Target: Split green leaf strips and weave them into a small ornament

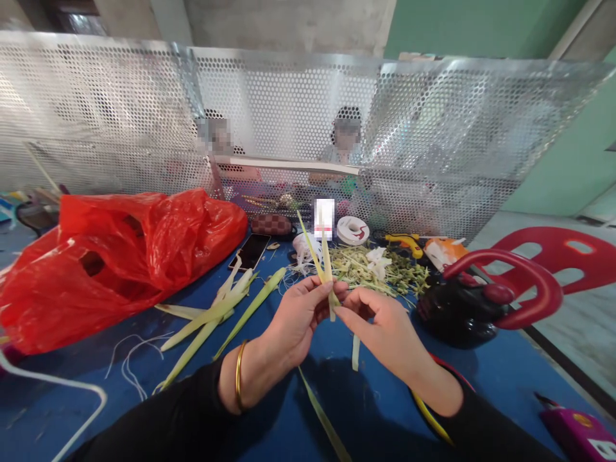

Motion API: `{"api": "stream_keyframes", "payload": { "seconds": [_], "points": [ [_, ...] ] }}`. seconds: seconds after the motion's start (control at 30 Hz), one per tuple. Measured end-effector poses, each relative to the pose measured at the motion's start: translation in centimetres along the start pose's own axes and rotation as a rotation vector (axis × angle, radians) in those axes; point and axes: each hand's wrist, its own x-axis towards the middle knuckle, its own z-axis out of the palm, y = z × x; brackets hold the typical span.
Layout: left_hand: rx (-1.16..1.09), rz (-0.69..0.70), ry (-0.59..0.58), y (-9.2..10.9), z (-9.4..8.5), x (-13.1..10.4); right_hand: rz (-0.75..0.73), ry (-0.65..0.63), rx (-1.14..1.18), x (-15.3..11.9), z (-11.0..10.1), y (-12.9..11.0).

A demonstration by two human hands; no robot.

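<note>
Clamped thumb against fingers, my left grip (301, 317) holds pale leaf strips (326, 260) over the blue surface (510, 385), their tips pointing away from me. My right grip (382, 327) is at their lower end, thumb and forefinger close together; whether it pinches them, I cannot tell. Long leaves (208, 316) lie to my left, near a red plastic bag (158, 250). Beyond both grips lies a heap of plant scraps (353, 269); to my right stands a black kettle (457, 317).

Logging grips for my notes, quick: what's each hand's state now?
Left hand: closed, holding pale leaf strips.
Right hand: curled at the strips' lower end; whether gripping cannot be told.
</note>
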Motion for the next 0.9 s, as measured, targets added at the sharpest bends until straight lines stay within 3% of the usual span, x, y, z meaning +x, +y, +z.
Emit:
{"api": "stream_keyframes", "payload": {
  "seconds": [0.1, 0.17, 0.3, 0.5, 0.9],
  "points": [
    [0.022, 0.047, 0.031, 0.2, 0.1, -0.2, 0.032, 0.053, -0.044, 0.0, 0.6, 0.5],
    [0.036, 0.065, 0.038, 0.2, 0.2, -0.3, 0.048, 0.012, -0.014, 0.0, 0.9, 0.7],
    [0.051, 0.054, 0.013, 0.1, 0.2, -0.4, 0.157, -0.149, 0.247, 0.1, 1.3, 0.5],
    [0.029, 0.036, -0.121, 0.5, -0.1, -0.1, 0.401, -0.307, 0.696, 0.1, 1.3, 0.1],
    [0.05, 0.053, -0.092, 1.1, -0.5, 0.2, 0.509, -0.385, 0.966, 0.3, 1.0, 0.6]
  ]
}}
